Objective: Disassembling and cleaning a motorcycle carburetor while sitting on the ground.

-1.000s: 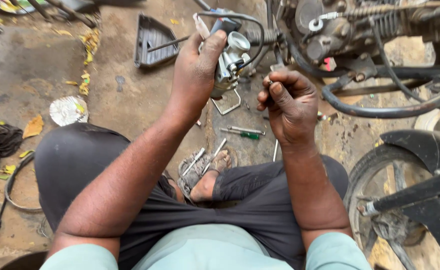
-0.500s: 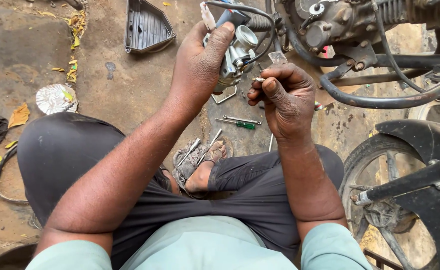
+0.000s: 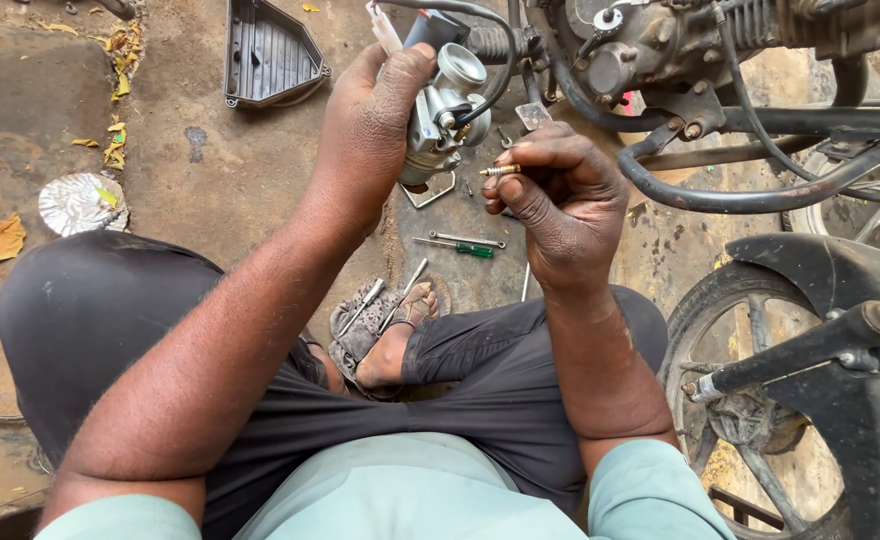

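Both forearms reach forward over the crossed legs. The right hand (image 3: 560, 200) is curled, its grip pinching a small brass screw (image 3: 501, 170) at the fingertips. Just beyond, the left hand (image 3: 370, 130) clasps a metal carburetor (image 3: 445, 110), raised beside the motorcycle engine (image 3: 650, 45).

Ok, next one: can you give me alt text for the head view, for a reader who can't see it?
Seen from above, a person sitting cross-legged on a dirty concrete floor holds a metal carburetor in the left hand and a small brass screw in the right hand. A motorcycle stands just ahead, with a green-handled screwdriver and a black plastic cover on the floor.
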